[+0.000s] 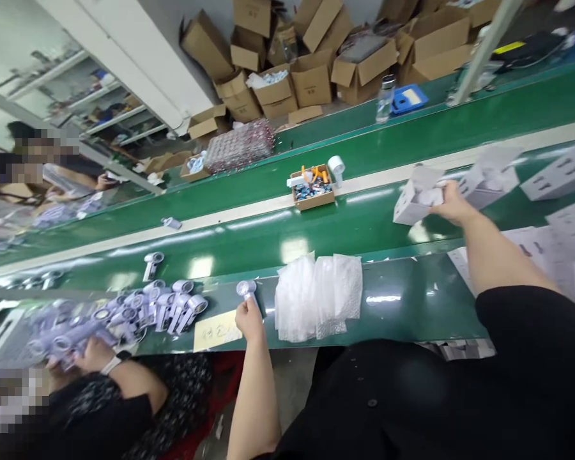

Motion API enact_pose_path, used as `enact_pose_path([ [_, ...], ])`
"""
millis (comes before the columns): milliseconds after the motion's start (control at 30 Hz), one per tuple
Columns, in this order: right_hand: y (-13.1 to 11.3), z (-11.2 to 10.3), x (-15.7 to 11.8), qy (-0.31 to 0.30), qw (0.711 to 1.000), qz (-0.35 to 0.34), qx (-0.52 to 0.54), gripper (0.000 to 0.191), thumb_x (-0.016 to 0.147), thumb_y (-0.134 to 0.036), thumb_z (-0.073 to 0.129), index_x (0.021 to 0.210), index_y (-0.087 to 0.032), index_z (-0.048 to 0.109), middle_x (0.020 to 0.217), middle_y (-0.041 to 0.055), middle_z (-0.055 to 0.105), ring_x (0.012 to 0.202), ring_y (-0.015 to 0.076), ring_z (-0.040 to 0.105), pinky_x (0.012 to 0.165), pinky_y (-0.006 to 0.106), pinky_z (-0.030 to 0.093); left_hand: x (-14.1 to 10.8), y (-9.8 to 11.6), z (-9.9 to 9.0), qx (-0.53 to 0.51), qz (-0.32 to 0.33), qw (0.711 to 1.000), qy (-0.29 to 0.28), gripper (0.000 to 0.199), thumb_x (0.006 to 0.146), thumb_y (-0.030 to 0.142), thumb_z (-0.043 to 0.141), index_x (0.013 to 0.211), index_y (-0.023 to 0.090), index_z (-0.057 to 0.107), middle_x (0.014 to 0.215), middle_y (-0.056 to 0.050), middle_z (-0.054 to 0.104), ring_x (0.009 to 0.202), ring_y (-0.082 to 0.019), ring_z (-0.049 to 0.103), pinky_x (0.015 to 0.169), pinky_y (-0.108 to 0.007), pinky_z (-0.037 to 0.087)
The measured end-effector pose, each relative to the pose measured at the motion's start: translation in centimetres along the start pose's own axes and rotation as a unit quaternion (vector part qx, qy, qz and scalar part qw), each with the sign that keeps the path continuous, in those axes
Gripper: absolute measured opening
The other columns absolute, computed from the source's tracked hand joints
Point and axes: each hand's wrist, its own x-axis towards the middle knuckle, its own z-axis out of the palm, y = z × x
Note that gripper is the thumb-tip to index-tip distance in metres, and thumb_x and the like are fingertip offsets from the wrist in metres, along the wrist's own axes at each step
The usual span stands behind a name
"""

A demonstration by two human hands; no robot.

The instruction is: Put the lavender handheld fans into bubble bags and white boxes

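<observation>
Beside bubble bags (294, 300), the left hand (250, 321) clamps a fan (245, 288) in its fingers. The right hand (454, 206), finger closure unclear, could tip the white box (406, 208) by tugging.

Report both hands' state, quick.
Left hand: closed on a small handheld fan.
Right hand: fingers at an open white box; whether it grips anything cannot be told.

Illumination: bright, diffuse — white glare patches reflect off the glossy green conveyor belt (249, 237). Right forearm (493, 252) and nearby white boxes (483, 179): motion-softened. Frame edges: stretched, tilted; far-left shelving (84, 96) — hazy, indistinct.
</observation>
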Motion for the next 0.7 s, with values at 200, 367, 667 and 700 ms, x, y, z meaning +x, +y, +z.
enact_pose_path([
  [200, -3.8, 0.2, -2.1, 0.059, 0.997, -0.037, -0.021, 0.041, 0.064, -0.006, 0.065, 0.096, -0.026, 0.048, 0.097, 0.0047, 0.054, 0.101, 0.0225, 0.051, 0.084, 0.039, 0.042, 4.4, -3.8, 0.2, 0.121, -0.091, 0.987, -0.057, 0.029, 0.062, 0.038, 0.064, 0.077, 0.014, 0.057, 0.091, -0.022, 0.064, 0.105, -0.039, 0.056, 0.084, -0.044, 0.042],
  [367, -9.0, 6.5, -13.7, -0.018, 0.994, 0.085, 0.069, 0.02, 0.074, -0.018, 0.063, 0.091, -0.022, 0.053, 0.094, 0.0053, 0.059, 0.096, 0.0195, 0.055, 0.081, 0.036, 0.048, 2.5, -1.7, 0.9, 0.038, -0.074, 0.992, -0.094, 0.029, 0.076, 0.045, 0.043, 0.069, 0.019, 0.051, 0.066, -0.009, 0.06, 0.071, -0.025, 0.063, 0.059, -0.033, 0.046],
  [667, -9.2, 17.8, -25.4, -0.147, 0.787, 0.375, 0.467, 0.018, 0.083, -0.032, 0.054, 0.093, -0.018, 0.05, 0.089, 0.0062, 0.066, 0.074, 0.0169, 0.065, 0.067, 0.033, 0.056, -13.9, 6.2, 5.8, -0.164, 0.202, 0.834, -0.487, 0.035, 0.084, 0.046, 0.047, 0.096, 0.015, 0.057, 0.074, -0.004, 0.059, 0.064, -0.015, 0.057, 0.058, -0.027, 0.045],
  [700, -8.7, 16.6, -25.2, -0.09, 0.804, 0.375, 0.452, 0.016, 0.082, -0.029, 0.054, 0.093, -0.019, 0.05, 0.085, 0.0046, 0.065, 0.069, 0.0158, 0.064, 0.064, 0.032, 0.056, -14.3, 6.1, 6.2, -0.093, 0.307, 0.821, -0.471, 0.035, 0.084, 0.043, 0.05, 0.105, 0.016, 0.056, 0.083, -0.007, 0.06, 0.075, -0.018, 0.058, 0.067, -0.031, 0.047],
])
